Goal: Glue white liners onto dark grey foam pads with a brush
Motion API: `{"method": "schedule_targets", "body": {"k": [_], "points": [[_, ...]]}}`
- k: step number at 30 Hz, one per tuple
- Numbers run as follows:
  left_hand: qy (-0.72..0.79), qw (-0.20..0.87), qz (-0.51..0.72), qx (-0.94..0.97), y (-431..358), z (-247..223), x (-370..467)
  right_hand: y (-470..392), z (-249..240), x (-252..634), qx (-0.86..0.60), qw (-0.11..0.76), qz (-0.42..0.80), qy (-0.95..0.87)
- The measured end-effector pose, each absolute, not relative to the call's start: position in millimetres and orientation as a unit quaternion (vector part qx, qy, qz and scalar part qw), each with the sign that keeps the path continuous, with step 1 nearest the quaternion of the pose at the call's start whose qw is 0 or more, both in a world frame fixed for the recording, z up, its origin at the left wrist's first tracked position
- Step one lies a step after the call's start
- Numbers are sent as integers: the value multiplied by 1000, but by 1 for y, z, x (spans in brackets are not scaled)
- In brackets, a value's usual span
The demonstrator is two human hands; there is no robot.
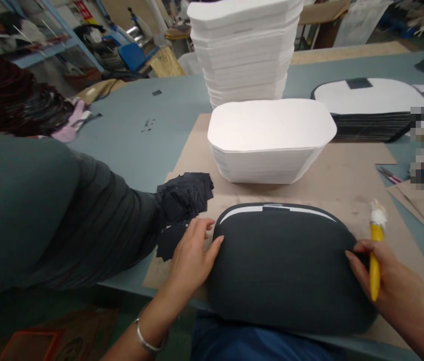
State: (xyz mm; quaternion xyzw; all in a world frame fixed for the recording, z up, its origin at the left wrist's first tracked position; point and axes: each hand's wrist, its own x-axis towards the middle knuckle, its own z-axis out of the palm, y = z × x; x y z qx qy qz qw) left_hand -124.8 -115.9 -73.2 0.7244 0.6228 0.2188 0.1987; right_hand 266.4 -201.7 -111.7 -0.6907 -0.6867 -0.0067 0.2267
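A dark rounded panel (287, 271) lies at the table's near edge, with a white curved strip (309, 212) and a small dark patch (276, 208) along its far edge. My left hand (196, 250) touches the panel's left edge, thumb and fingers apart. My right hand (381, 271) pinches the panel's right edge and also holds a yellow-handled brush (375, 265), its white bristles pointing away from me. Beyond the panel stands a stack of white rounded sheets (272, 125). Small dark fabric pieces (185, 193) are piled beside my left hand.
A taller white stack (245, 45) stands behind. A stack of dark panels with a white top (370, 95) is at the back right. A large dark fabric pile (114, 215) fills the left. Scissors (389, 174) and brown card pieces (422, 203) lie right, on the blue-grey table (129, 125).
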Motion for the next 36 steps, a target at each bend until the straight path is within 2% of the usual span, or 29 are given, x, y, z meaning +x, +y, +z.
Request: {"method": "schedule_targets", "body": {"k": [4,9,15,21,32,36], "points": [[562,163,188,789,-97,-61,-110,-199,-107,265,-679,225,-19,-699],[579,208,102,782,-77,-59,-108,-201,-105,263,-685,215,-35,-695],[572,251,154,765,-59,-61,-111,-199,-98,265,-725,221,-12,-652],[593,227,162,756,-41,-68,-109,-183,-94,259,-718,237,9,-654],[594,225,153,757,-45,-68,-112,-181,-100,261,-743,214,12,-634],[578,214,225,755,-49,-77,-112,-184,-100,256,-749,240,5,-618]]}}
